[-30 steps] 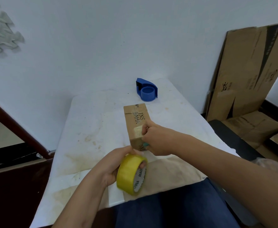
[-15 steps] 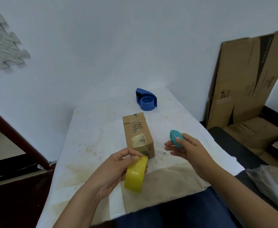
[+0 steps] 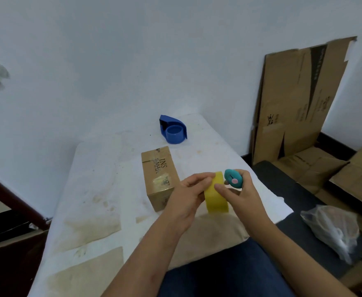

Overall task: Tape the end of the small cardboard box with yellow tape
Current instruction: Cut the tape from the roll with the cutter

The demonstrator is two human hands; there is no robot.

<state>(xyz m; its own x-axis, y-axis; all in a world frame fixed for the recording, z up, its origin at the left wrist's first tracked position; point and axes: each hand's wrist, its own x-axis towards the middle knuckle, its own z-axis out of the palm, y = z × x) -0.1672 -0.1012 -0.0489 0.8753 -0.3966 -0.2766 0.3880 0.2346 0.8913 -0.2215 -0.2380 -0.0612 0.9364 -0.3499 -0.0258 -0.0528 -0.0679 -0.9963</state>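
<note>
A small brown cardboard box [image 3: 159, 176] lies on the white table [image 3: 103, 189], its near end facing me, with tape across its top. Just right of the box, above the table, my left hand [image 3: 186, 196] grips the yellow tape roll [image 3: 215, 195] by its left side. My right hand [image 3: 243, 194] holds a small teal cutter [image 3: 233, 178] against the palm, while its index finger touches the roll's outer face. Neither hand touches the box.
A blue tape dispenser [image 3: 173, 130] stands at the table's far end. Flattened cardboard sheets [image 3: 297, 99] lean on the wall at right, with more on the floor. A clear plastic bag [image 3: 334, 230] lies on a dark surface at right. My blue-trousered legs are below.
My right hand left the box with the teal cutter and came to the tape roll. My left hand lifted the roll up and right, beside the box.
</note>
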